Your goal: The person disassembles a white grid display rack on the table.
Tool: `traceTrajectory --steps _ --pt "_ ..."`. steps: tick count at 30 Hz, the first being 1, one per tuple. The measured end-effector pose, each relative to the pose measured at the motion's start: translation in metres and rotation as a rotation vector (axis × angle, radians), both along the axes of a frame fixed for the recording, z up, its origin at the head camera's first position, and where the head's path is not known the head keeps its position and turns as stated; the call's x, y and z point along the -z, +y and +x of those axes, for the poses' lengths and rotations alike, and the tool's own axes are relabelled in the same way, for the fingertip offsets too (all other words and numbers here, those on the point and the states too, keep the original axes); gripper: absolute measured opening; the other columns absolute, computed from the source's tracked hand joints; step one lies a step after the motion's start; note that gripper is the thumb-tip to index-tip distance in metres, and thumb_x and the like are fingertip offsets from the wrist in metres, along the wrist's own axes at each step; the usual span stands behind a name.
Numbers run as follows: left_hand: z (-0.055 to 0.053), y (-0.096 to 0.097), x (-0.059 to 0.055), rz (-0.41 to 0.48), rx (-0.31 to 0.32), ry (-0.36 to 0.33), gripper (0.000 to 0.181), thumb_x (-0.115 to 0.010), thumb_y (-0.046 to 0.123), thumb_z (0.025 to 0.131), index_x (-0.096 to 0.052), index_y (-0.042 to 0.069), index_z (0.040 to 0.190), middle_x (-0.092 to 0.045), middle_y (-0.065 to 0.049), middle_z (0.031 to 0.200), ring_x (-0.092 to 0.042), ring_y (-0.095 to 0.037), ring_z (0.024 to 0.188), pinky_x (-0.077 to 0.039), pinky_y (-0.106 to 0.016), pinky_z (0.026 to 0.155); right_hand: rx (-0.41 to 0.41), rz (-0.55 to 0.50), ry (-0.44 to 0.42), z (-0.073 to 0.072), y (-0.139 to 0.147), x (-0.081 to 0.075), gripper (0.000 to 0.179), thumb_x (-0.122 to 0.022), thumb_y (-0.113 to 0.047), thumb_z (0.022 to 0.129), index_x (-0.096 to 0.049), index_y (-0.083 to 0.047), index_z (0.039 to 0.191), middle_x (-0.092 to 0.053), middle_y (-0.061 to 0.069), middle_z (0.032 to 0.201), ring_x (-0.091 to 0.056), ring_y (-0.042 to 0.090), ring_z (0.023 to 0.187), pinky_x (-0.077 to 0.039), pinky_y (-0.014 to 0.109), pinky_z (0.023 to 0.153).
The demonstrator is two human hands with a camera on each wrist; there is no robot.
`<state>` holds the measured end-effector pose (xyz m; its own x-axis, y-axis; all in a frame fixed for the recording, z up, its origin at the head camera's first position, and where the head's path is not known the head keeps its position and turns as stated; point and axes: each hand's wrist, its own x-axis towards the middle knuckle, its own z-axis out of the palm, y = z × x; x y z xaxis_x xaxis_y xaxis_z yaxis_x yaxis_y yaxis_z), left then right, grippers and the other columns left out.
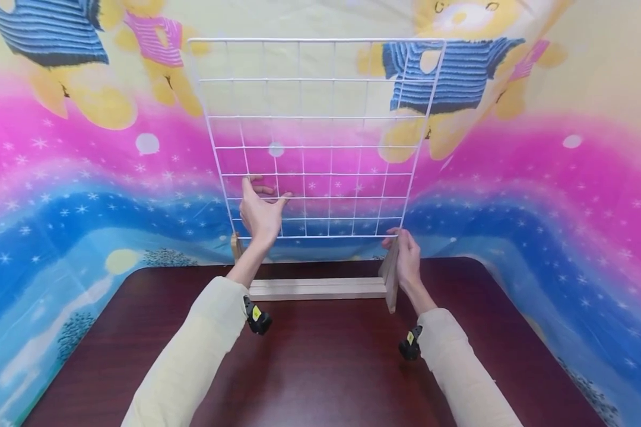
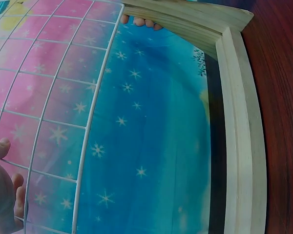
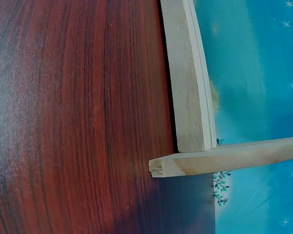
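Note:
A white wire grid panel (image 1: 330, 147) stands tilted above a wooden stand, its lower corners right at the tops of the two side pieces. My left hand (image 1: 262, 216) holds the grid near its lower left, fingers reaching through the wires; in the left wrist view, that hand's thumb (image 2: 2, 148) shows at the wires. With the right hand (image 1: 408, 258) I grip the upper end of the right wooden side piece (image 1: 390, 276), beside the grid's lower right corner. Fingertips (image 2: 149, 23) of that hand show past the wood. The stand's pale crossbar (image 1: 317, 289) joins both sides.
The stand is on a dark red-brown table (image 1: 320, 362), near its back edge. A printed cloth (image 1: 545, 196) with bears and snowflakes hangs behind and around the table. In the right wrist view, the side piece's foot (image 3: 173, 165) meets the crossbar (image 3: 188, 97).

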<state>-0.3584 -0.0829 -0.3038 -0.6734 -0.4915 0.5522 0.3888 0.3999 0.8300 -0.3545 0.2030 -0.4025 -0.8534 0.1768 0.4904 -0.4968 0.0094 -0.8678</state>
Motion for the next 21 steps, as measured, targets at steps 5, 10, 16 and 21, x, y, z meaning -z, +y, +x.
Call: traceTrajectory --steps 5,10,16,21 --pt "-0.001 0.002 -0.002 -0.005 -0.006 0.011 0.058 -0.083 0.034 0.074 -0.051 0.015 0.118 -0.065 -0.001 0.091 -0.067 -0.014 0.08 -0.047 -0.036 0.076 -0.012 -0.01 0.009 -0.001 0.002 0.001 0.046 -0.034 -0.021 0.106 -0.054 0.019 0.113 -0.061 0.034 0.088 -0.06 0.045 0.087 -0.049 0.046 0.088" --pt "-0.001 0.002 -0.002 -0.016 -0.01 0.003 0.057 -0.083 0.034 0.074 -0.051 0.016 0.117 -0.064 0.001 0.089 -0.066 -0.013 0.078 -0.046 -0.035 0.076 -0.017 -0.025 0.01 -0.003 0.003 0.004 0.046 -0.035 -0.022 0.106 -0.055 0.019 0.113 -0.065 0.026 0.084 -0.062 0.04 0.085 -0.05 0.043 0.086" --pt "0.001 0.001 -0.007 -0.027 -0.007 0.012 0.057 -0.083 0.034 0.075 -0.051 0.016 0.117 -0.064 0.0 0.088 -0.067 -0.013 0.079 -0.046 -0.035 0.078 -0.044 -0.048 0.022 -0.006 0.005 0.006 0.046 -0.037 -0.024 0.106 -0.055 0.019 0.111 -0.066 0.021 0.081 -0.063 0.034 0.081 -0.052 0.039 0.084" --pt "0.004 -0.001 -0.013 -0.037 -0.021 0.007 0.058 -0.084 0.032 0.074 -0.051 0.015 0.118 -0.065 -0.002 0.087 -0.068 -0.016 0.078 -0.046 -0.037 0.078 -0.06 -0.053 0.048 -0.008 0.004 0.007 0.046 -0.036 -0.022 0.106 -0.054 0.02 0.11 -0.066 0.019 0.078 -0.062 0.032 0.079 -0.052 0.041 0.083"
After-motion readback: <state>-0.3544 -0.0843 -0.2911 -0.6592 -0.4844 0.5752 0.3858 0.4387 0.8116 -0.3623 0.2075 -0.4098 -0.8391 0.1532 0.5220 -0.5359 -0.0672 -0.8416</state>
